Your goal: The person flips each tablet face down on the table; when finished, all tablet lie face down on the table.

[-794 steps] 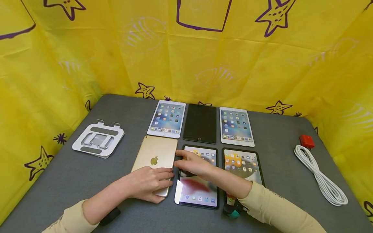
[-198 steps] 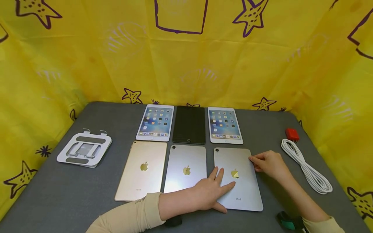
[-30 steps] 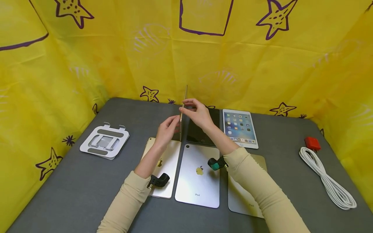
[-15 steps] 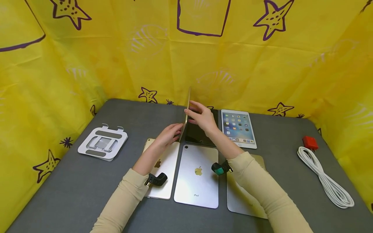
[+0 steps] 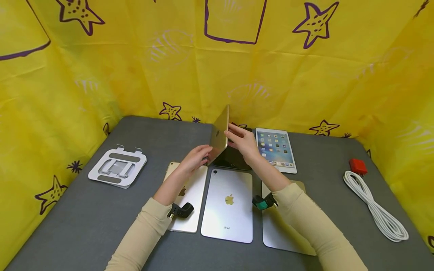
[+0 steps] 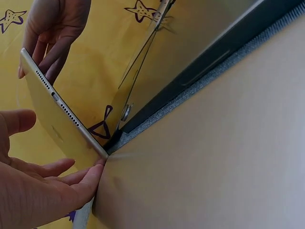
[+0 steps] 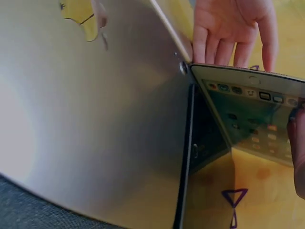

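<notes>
A small gold-backed tablet point(image 5: 219, 131) stands tilted on its left long edge at the back left of the row, leaning right. Its lit screen, with a line of app icons, shows in the right wrist view. My right hand point(image 5: 244, 142) pinches its raised edge between thumb and fingers. Down at the near lower corner, my left hand point(image 5: 196, 159) touches the tablet with extended fingertips, thumb held apart in the left wrist view. Behind the raised tablet lies a dark-screened tablet point(image 5: 234, 158), partly hidden by it and the right hand.
Back up in front lie a gold tablet point(image 5: 194, 184), a silver tablet point(image 5: 227, 210) and another silver tablet point(image 5: 281, 229) under the right forearm. A white tablet point(image 5: 276, 146) lies screen up. A folded stand point(image 5: 118, 165) is left; a red charger point(image 5: 358, 166) and coiled white cable point(image 5: 373, 207) are right.
The held tablet, once flat and screen up, went from nearly upright to leaning right, its gold back coming into view. Earlier, the front middle and right tablets were turned back up.
</notes>
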`<state>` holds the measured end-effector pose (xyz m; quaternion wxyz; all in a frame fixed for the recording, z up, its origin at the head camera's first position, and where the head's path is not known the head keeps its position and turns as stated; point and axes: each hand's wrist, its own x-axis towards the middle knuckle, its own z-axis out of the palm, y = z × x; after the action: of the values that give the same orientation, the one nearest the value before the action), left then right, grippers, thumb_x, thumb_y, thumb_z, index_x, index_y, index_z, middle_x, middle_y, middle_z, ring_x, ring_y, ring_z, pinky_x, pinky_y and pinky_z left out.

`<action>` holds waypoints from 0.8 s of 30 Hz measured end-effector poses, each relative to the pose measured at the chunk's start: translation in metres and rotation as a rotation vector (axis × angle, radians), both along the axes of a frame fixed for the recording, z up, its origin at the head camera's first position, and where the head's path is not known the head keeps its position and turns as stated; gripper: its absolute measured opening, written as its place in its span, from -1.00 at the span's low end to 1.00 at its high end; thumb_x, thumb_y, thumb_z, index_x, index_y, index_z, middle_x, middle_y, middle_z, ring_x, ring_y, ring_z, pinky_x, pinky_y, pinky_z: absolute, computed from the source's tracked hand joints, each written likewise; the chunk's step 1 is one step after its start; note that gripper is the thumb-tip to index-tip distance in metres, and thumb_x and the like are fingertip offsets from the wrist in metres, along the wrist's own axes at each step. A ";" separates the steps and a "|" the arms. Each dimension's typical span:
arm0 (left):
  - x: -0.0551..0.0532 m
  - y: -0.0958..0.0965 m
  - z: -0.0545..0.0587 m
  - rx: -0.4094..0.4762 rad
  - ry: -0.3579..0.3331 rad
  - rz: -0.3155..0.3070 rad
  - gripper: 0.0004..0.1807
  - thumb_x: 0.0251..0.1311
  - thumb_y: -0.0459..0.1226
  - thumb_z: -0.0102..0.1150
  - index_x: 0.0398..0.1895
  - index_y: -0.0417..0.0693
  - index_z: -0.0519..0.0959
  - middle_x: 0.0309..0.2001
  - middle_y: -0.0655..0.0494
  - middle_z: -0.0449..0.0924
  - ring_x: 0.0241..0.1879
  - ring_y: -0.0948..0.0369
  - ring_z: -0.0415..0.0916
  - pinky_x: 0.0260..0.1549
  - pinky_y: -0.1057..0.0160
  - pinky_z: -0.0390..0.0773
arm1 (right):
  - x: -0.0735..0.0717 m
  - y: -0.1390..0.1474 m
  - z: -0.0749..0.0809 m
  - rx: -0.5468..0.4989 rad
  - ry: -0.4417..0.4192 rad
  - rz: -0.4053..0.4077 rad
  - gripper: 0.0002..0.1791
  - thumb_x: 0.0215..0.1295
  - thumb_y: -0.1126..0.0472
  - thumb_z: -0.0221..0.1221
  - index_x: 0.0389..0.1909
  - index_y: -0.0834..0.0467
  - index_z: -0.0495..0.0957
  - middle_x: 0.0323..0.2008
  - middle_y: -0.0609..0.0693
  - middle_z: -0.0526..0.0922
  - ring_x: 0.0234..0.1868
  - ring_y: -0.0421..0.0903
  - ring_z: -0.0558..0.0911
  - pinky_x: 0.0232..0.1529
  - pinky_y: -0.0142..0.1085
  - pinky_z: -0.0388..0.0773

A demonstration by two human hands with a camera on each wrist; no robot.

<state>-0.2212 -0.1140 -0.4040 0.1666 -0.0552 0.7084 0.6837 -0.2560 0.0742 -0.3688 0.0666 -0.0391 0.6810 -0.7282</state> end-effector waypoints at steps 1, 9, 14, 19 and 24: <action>0.000 0.000 0.000 -0.004 -0.002 0.002 -0.35 0.44 -0.12 -0.03 0.45 -0.29 0.12 0.43 -0.18 0.14 0.40 -0.03 0.13 0.33 0.09 0.23 | 0.000 0.001 -0.001 0.000 -0.006 -0.010 -0.50 0.32 0.21 0.24 0.28 0.15 0.48 0.18 0.13 0.56 0.11 0.03 0.60 0.00 -0.16 0.58; 0.000 -0.002 -0.001 -0.020 0.032 -0.010 -0.37 0.44 -0.14 -0.04 0.43 -0.31 0.15 0.40 -0.20 0.19 0.39 -0.04 0.14 0.33 0.07 0.22 | 0.000 0.009 -0.007 -0.032 -0.066 -0.065 -0.56 0.32 0.24 0.25 0.22 0.19 0.53 0.15 0.13 0.58 -0.02 -0.09 0.67 -0.07 -0.28 0.61; 0.000 -0.007 -0.003 -0.078 0.091 -0.025 -0.39 0.44 -0.15 -0.04 0.41 -0.34 0.19 0.37 -0.24 0.21 0.33 -0.06 0.21 0.31 0.01 0.23 | 0.001 0.011 -0.014 -0.067 -0.097 -0.074 -0.57 0.33 0.31 0.22 0.21 0.26 0.51 0.15 0.20 0.57 -0.12 -0.16 0.69 -0.10 -0.31 0.62; 0.002 -0.017 -0.001 -0.159 0.103 -0.025 -0.36 0.42 -0.11 -0.01 0.41 -0.30 0.19 0.36 -0.21 0.23 0.27 -0.06 0.25 0.31 -0.02 0.21 | 0.001 0.008 -0.022 -0.074 -0.128 -0.083 -0.57 0.34 0.35 0.19 0.23 0.29 0.49 0.16 0.24 0.55 -0.17 -0.21 0.69 -0.11 -0.32 0.61; 0.003 -0.029 0.002 -0.215 0.096 -0.016 -0.31 0.37 -0.05 0.05 0.42 -0.25 0.20 0.37 -0.17 0.24 0.31 -0.04 0.21 0.34 -0.04 0.16 | 0.000 0.003 -0.030 -0.042 -0.163 -0.096 -0.57 0.34 0.37 0.17 0.22 0.30 0.49 0.17 0.24 0.54 -0.14 -0.19 0.67 -0.09 -0.33 0.61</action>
<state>-0.2181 -0.1426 -0.4021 0.1310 -0.0342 0.7853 0.6041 -0.2556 0.0772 -0.3984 0.0858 0.0515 0.6589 -0.7456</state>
